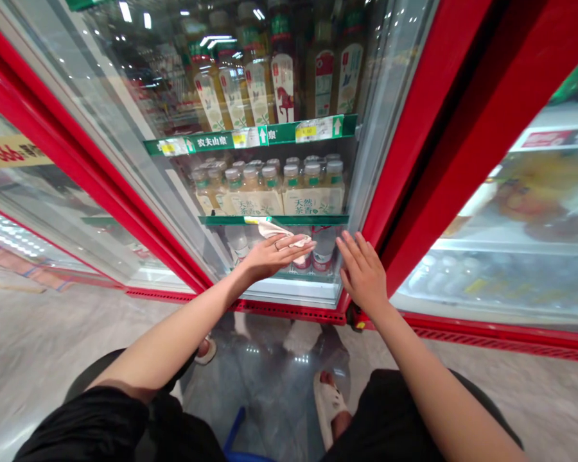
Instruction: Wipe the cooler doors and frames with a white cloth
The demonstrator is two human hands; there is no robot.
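Observation:
My left hand (274, 252) holds a crumpled white cloth (282, 232) flat against the glass door (173, 212) of a red-framed drinks fridge, low on the pane. Its fingers stretch to the right over the cloth, and a ring shows on one of them. Part of the cloth is hidden under the palm. My right hand (365, 274) rests open at the lower right edge of the door frame, fingers extended upward, with nothing in it. Behind the glass, bottles with green-and-white labels (313, 192) stand on a shelf just above the left hand.
Taller bottles (284, 83) fill an upper shelf with price tags (313, 131). A second fridge with lit shelves (501, 256) adjoins on the right, and another glass front (77, 205) is at left. Below are a blue stool part (236, 430) and sandalled feet (327, 404) on grey floor.

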